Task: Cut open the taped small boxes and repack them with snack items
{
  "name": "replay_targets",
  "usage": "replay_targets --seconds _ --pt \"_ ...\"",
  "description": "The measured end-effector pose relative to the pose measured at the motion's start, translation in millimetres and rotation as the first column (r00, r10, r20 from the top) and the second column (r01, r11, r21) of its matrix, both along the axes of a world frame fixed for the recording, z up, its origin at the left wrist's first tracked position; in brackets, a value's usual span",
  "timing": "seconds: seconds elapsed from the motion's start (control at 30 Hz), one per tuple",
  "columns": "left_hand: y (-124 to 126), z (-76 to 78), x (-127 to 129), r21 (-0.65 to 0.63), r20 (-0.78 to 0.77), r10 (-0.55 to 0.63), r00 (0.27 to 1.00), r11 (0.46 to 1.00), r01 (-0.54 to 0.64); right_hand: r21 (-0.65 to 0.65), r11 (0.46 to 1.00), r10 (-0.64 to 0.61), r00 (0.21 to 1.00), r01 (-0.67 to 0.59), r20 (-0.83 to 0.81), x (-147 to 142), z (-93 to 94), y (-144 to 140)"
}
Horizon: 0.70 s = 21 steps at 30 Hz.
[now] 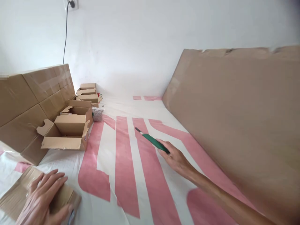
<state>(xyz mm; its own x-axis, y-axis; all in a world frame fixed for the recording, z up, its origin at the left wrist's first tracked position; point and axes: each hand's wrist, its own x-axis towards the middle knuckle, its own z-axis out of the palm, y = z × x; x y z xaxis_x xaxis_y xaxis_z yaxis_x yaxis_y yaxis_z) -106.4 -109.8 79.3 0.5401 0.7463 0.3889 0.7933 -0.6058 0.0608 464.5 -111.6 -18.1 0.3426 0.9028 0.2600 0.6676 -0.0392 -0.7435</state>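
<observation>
Left hand [45, 195] lies on a cardboard box [62, 196] near open cartons [63, 142].

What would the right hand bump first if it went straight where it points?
The right hand, green tool leading, would probably meet the far boxes, near the bag; depth is unclear, so maybe the cloth sooner.

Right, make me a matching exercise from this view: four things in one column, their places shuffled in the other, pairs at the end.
1. Green-handled tool
2. Left hand
3. Black cord
4. Clear plastic packet

A. Hanging against the white wall
B. Lying near the open boxes
C. Gripped in the right hand
D. Resting on brown cardboard at the lower left

Pairs: 1-C, 2-D, 3-A, 4-B
</observation>
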Motion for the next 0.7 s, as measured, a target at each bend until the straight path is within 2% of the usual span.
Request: replay_targets --seconds 0.07,0.13,0.27,0.4,0.53,0.63,0.7 --pt "0.5 14.8 17.2 -0.048 0.014 -0.005 1.000 0.999 0.005 -0.032 0.998 -0.056 0.996 0.059 0.075 5.5 -11.9 -59.4" --pt "-4.1 27.7 34.9 -0.100 0.038 0.004 0.999 0.995 0.000 -0.039 0.992 -0.109 0.980 0.117 0.168 8.6 -25.1 -107.2" --pt "-28.1 40.8 75.1 -0.207 0.074 -0.007 0.997 0.978 0.023 -0.004 0.984 -0.166 0.932 0.177 0.321 11.4 -51.6 -166.9" --pt "-60.8 37.4 125.5 -0.282 0.109 0.040 0.993 0.959 -0.008 0.033 0.978 -0.198 0.878 0.205 0.435 9.1 -66.8 -192.5" --pt "-86.2 31.2 170.9 -0.331 0.109 0.081 0.991 0.943 -0.041 0.043 0.966 -0.244 0.840 0.255 0.484 4.5 -67.7 -202.8" --pt "-93.8 31.7 187.4 -0.374 0.141 0.100 0.985 0.926 -0.041 0.008 0.955 -0.261 0.828 0.296 0.497 0.3 -65.9 -208.3" --pt "-92.1 34.5 185.2 -0.398 0.189 0.098 0.977 0.917 -0.016 -0.010 0.951 -0.265 0.828 0.310 0.494 -2.7 -65.9 -211.6"
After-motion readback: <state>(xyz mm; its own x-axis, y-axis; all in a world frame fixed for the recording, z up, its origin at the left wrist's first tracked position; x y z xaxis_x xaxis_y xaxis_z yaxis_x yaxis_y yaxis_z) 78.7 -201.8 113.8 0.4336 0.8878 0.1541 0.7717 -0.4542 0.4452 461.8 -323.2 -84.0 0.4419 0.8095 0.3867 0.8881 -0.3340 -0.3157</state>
